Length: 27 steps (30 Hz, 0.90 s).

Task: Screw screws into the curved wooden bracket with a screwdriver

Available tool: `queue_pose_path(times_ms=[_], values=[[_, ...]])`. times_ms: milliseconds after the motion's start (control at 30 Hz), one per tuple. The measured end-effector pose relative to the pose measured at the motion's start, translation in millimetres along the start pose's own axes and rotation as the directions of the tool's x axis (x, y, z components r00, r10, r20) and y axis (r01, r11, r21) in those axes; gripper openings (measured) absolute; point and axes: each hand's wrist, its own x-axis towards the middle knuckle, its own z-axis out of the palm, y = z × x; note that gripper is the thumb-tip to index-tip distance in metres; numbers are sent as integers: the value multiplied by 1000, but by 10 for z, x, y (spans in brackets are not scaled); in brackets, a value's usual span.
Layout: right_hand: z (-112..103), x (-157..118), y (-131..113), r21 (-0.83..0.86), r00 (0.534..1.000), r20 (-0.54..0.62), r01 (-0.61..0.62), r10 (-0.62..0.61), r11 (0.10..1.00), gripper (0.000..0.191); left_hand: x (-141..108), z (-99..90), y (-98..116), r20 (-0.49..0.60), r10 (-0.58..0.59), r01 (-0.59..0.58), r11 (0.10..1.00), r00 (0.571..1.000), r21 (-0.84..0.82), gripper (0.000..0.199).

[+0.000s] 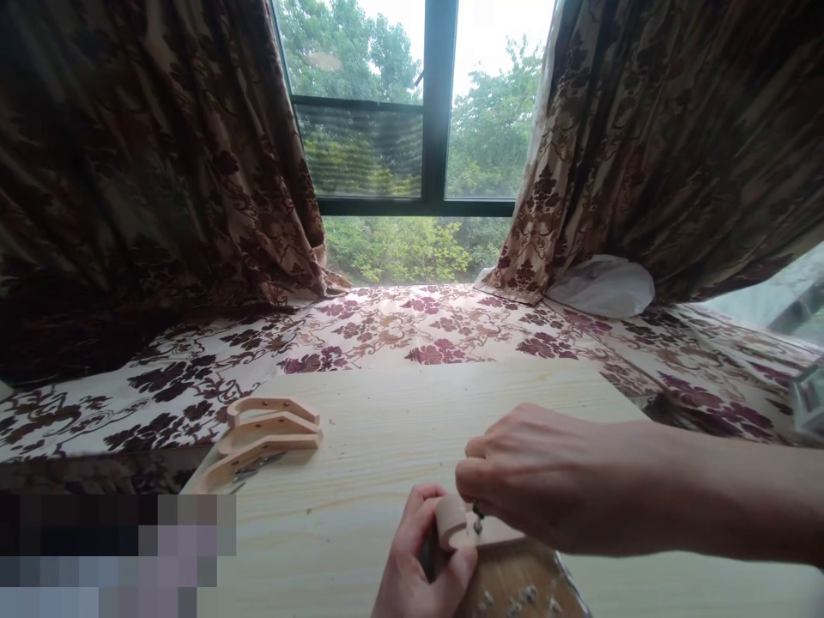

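Observation:
My left hand [421, 554] is wrapped around the rounded end of a pale curved wooden piece [454, 522], with the thumb in front and the fingers behind. My right hand [524, 472] is closed above the same piece, reaching in from the right. Below its fingers a short dark metal part [477, 522] points down at the flat of the wood; what the fingers grip is mostly hidden. Under the wooden piece lies a brown wooden block [508, 575], with several small metallic bits [529, 594] on it.
Three bent wooden pieces [274, 422] with small holes lie at the left of the pale wooden tabletop [386, 403], beside thin dark slivers. Behind are a floral-covered ledge [412, 330], patterned curtains and a window. A white plastic bag [605, 286] sits at the back right.

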Motion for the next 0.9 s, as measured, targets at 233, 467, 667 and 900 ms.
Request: queue_pose_path(times_ms=[233,467,667,900], values=[[210,48,57,18,978,-131,-164,165,986,22,-17,-17,23,9,-21,21,1000,1000,0,18],[-26,-28,-10,-30,998,-63,12,-14,999,10,-14,0,33,3,-32,32,999,999,-7,21],[43,-8,15,-6,1000,-19,0,0,1000,12,-13,-3,39,5,-35,35,999,999,-1,20],[210,-7,81,41,971,-132,-196,200,980,19,-25,-22,76,17,-58,58,998,998,24,17]])
